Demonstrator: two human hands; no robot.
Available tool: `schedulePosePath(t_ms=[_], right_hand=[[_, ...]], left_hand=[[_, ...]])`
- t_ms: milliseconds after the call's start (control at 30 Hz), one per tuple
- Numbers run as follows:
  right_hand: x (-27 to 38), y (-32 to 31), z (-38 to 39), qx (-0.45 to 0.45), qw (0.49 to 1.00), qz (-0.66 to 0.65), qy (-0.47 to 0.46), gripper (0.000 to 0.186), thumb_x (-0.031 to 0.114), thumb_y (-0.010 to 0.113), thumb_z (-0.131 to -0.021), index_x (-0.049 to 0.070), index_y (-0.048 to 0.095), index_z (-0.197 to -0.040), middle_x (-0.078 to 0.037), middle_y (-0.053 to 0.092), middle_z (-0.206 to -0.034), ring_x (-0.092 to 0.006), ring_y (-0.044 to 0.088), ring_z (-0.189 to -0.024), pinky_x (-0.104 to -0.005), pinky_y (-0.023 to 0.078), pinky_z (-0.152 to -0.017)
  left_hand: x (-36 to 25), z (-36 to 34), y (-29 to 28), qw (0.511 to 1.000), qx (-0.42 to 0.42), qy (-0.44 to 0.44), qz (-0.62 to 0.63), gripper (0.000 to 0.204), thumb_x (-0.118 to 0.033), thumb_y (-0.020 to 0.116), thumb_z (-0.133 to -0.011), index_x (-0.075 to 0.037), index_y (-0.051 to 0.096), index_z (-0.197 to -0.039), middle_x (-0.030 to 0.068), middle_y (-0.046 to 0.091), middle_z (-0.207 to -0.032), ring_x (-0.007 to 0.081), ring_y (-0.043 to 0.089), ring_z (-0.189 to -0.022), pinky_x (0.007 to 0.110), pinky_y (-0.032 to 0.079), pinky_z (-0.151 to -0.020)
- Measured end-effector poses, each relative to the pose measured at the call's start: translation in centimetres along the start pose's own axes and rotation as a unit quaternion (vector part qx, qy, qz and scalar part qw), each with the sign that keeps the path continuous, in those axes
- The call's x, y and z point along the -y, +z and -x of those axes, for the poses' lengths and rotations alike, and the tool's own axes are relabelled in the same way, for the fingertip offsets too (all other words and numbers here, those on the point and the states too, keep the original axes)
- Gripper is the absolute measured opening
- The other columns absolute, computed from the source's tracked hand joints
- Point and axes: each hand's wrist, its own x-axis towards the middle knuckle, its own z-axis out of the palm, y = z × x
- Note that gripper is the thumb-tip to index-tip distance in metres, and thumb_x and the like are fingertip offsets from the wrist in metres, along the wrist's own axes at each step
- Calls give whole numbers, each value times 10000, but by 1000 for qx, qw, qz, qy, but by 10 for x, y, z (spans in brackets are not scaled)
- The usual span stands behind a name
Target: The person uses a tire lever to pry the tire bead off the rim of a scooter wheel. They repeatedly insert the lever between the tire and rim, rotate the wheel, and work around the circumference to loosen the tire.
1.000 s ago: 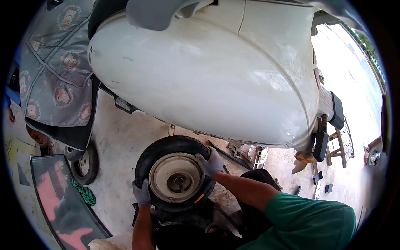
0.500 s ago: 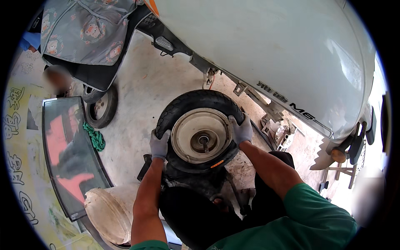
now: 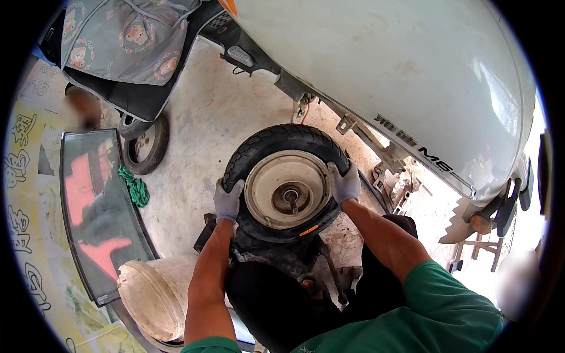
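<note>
In front of me is a scooter wheel, a black treaded tyre (image 3: 288,134) around a dirty pale hub (image 3: 262,191). A metal axle (image 3: 293,203) sticks out of the hub's middle. My left hand (image 3: 228,200), in a light grey glove, grips the tyre's left side. My right hand (image 3: 345,183), gloved the same way, grips its right side, thumb over the sidewall beside the hub. An orange label (image 3: 308,230) shows low on the sidewall. The wheel rests over a dark, dirty support (image 3: 273,259) by my knees, whose contact with it is hidden.
A white scooter body (image 3: 376,65) spans the upper right, metal parts (image 3: 391,182) exposed beneath it. To the left are another wheel (image 3: 159,156), a green cloth (image 3: 135,188), a dark-framed glass pane (image 3: 91,194) and a dirty white bucket (image 3: 147,300). A patterned grey cover (image 3: 126,44) hangs at upper left.
The wheel and surroundings sit slightly differently in the picture, as the view has shifted a little. Both hands keep the same hold on the tyre.
</note>
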Motion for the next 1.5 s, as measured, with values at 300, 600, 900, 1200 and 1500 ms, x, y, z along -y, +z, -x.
schedulePosePath(t_ms=[300,600,900,1200,1500], right_hand=[[13,-2,-4,-1,1000,-16,-9,689,533,789,-867,65,592,-1334,-207,687,-1230,-401,661,-1156,-459,514,-965],[8,-3,3,17,1000,-19,1,686,513,785,-874,61,580,-1348,-216,673,-1255,-406,649,-1171,-461,507,-980],[7,-4,3,8,1000,-11,-4,688,521,784,-876,68,580,-1352,-209,675,-1242,-409,653,-1153,-461,510,-962],[12,-3,5,-6,1000,-4,-7,675,510,792,-871,71,587,-1342,-203,679,-1235,-405,658,-1149,-462,513,-960],[7,-4,3,0,1000,-1,-12,661,535,763,-889,78,594,-1336,-212,695,-1213,-409,663,-1148,-468,513,-960]], left_hand=[[4,-5,2,1000,-3,4,2,656,-412,843,-839,42,637,-1264,200,739,-1119,292,709,-1037,385,539,-935],[14,-3,-1,1000,5,9,10,680,-430,839,-844,51,625,-1274,196,738,-1123,284,707,-1035,383,537,-940],[20,-6,2,1000,13,6,15,724,-460,844,-835,66,619,-1278,216,730,-1138,314,704,-1055,392,534,-949],[9,-4,0,1000,11,-2,13,692,-436,841,-835,51,626,-1277,215,735,-1141,310,709,-1055,390,537,-947],[8,-4,-1,1000,19,-10,19,647,-395,842,-845,50,632,-1266,200,741,-1132,290,713,-1039,380,540,-940]])
